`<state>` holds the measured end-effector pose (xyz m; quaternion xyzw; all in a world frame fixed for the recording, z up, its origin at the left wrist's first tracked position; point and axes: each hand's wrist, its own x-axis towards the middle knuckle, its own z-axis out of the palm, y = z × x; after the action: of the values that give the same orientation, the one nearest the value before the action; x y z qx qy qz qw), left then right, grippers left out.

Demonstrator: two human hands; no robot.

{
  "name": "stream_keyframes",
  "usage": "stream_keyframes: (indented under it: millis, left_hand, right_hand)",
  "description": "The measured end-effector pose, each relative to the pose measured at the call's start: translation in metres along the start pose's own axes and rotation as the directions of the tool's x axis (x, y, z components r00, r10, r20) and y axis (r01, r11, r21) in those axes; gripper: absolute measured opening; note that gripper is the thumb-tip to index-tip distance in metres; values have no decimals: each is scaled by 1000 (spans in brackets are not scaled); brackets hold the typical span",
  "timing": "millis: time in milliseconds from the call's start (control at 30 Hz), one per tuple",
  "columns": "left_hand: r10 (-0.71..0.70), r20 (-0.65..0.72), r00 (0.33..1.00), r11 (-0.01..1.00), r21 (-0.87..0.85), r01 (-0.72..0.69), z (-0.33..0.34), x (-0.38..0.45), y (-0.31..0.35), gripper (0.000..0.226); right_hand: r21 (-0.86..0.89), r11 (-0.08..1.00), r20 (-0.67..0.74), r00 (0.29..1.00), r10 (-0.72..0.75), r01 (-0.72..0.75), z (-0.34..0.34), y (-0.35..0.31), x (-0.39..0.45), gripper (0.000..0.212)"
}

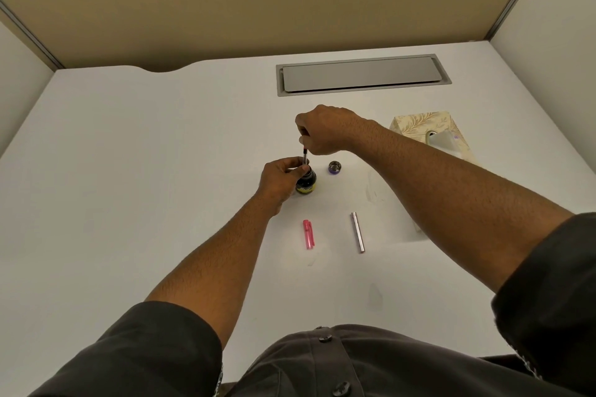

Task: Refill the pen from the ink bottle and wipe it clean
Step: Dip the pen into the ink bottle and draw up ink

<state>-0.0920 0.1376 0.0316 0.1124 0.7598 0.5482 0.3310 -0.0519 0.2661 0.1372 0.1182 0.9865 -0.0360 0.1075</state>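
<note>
Item: ink bottle (pixel 305 182), dark glass, yellow band at its base; we steady it with our left hand (pixel 283 175), fingers curled round its shoulder and neck.

Item: pen (pixel 304 156), inner section only, upright, lower end at or in the bottle mouth; we pinch its top between the fingertips of our right hand (pixel 322 130), directly above the left grip.

Item: bottle cap (pixel 334 167), off, just right of the held bottle.

Item: pink pen cap (pixel 308 234) and silver barrel (pixel 358 232), lying nearer us than both grips.

Item: tissue box (pixel 429 129), leaf pattern, behind our right forearm.

Step in hand, as we judge it: drawing ink. Next calls for lifting the pen straight out without tipping the bottle, then reaching for a tissue.

Writing: bottle label too small to read.
</note>
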Motion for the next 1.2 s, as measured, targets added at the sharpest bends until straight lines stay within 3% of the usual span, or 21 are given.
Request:
stream_keyframes:
  millis: [400,833,1200]
  left_hand:
    - [5,7,1000,1000,-7,-4,0,-1,0,26]
    - [4,6,1000,1000,-9,-4,0,-1,-1,26]
    - [8,10,1000,1000,28,-8,-1,-1,0,28]
  right_hand:
    - [-21,1000,-3,1000,21,-21,6,2,6,51]
    - [22,998,13,998,-54,54,8,9,4,11]
    - [-101,995,-8,1000,4,-5,6,1,3,42]
